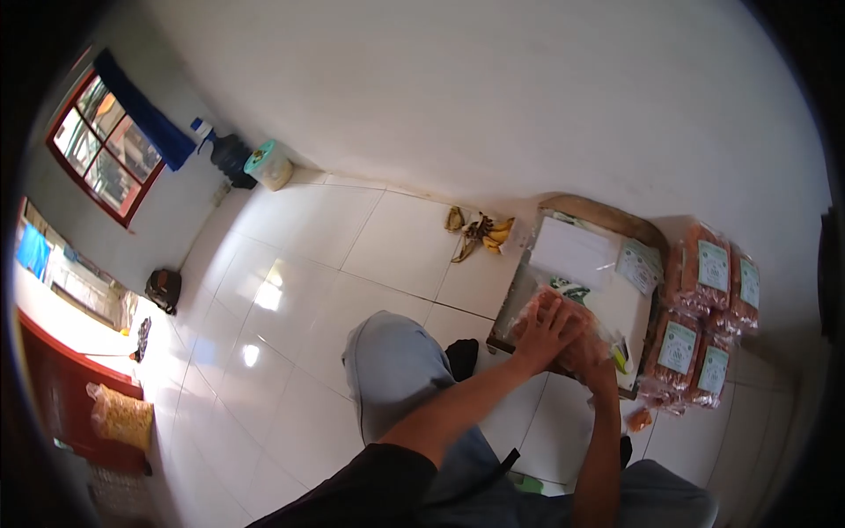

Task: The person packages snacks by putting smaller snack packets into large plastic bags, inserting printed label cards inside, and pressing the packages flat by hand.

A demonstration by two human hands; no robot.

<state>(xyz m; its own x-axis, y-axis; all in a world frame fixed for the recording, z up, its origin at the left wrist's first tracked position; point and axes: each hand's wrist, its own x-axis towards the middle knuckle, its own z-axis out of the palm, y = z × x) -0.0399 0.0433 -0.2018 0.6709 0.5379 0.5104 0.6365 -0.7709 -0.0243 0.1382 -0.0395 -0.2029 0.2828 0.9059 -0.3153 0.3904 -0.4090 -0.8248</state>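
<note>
A clear plastic bag of reddish-brown contents (pixel 578 350) lies on a wood-edged tray table (pixel 647 231). My left hand (pixel 547 336) rests on top of the bag with its fingers spread. At the bag's near end my right hand (pixel 600 373) grips the plastic; its fingers are partly hidden. A yellow-and-black tool (pixel 621 356), too small to name, lies beside the right hand. White sheets (pixel 572 251) and a stack of printed labels in plastic (pixel 639 267) are on the far part of the tray table.
Several filled, labelled packs (pixel 695 317) stand to the right by the wall. Bananas and peels (pixel 482 232) lie on the tiled floor left of the tray table. Farther off are a water jug (pixel 231 158), a lidded tub (pixel 269 165) and a backpack (pixel 164 289).
</note>
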